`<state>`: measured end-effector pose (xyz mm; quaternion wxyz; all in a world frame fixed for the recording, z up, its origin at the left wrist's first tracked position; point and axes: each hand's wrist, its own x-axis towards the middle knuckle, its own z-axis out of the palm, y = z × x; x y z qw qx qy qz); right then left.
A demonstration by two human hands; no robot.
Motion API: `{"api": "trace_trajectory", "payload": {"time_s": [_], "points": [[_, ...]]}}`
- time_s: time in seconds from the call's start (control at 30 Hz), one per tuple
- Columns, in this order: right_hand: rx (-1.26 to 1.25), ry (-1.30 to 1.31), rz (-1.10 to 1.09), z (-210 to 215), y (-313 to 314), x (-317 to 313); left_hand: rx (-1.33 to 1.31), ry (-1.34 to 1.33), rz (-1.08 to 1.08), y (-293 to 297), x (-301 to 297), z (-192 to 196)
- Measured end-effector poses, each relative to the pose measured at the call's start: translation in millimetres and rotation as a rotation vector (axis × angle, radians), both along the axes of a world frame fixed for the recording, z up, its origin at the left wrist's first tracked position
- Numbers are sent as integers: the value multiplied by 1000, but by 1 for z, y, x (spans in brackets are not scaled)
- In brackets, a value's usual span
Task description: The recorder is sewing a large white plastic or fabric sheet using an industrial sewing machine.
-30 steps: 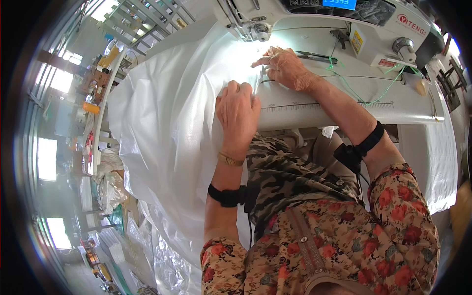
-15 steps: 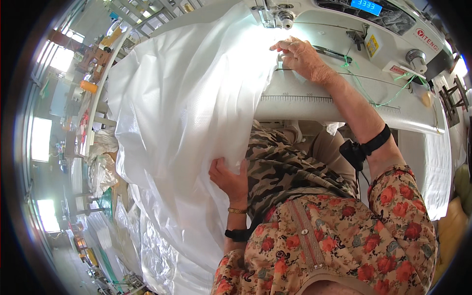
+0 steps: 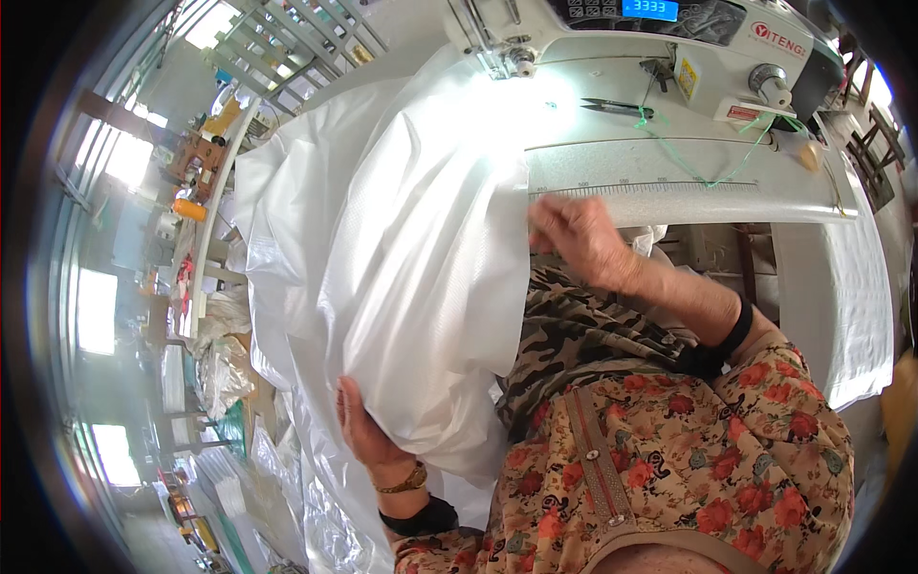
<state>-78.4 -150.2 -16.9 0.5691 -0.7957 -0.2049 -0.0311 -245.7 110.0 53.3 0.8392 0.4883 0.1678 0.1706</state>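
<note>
A large white woven-plastic sheet (image 3: 421,287) hangs in folds from the sewing machine (image 3: 660,67) toward my lap. Its upper end lies under the bright lamp by the needle area (image 3: 516,65). Low on the sheet, my left hand (image 3: 373,435) rests against a fold, its fingers stretched out and the thumb side partly covered by the material. My right hand (image 3: 585,241) is beside the sheet's right edge, below the table's front edge. Its fingers are curled together and slightly blurred; whether they pinch the sheet's edge is hard to make out.
On the machine bed lie dark thread snips (image 3: 612,107) and loose green thread (image 3: 703,172). A ruler strip (image 3: 660,186) runs along the table front. White material (image 3: 832,306) hangs at the right. Crumpled plastic (image 3: 225,373) and an orange thread cone (image 3: 189,209) are at the left.
My right hand has come down from beside the needle area to below the table edge. My left hand has moved left and lower, and the sheet bulges more in front of me.
</note>
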Motion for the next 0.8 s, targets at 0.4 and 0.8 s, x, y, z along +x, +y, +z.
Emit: {"api": "trace_trajectory", "payload": {"time_s": [0.4,0.8], "points": [[876,772,491,-33,50,-42,657,138,9,87,13,-22],[611,372,316,-34,63,-67,1644,-337,-360,-79,127,20]]}}
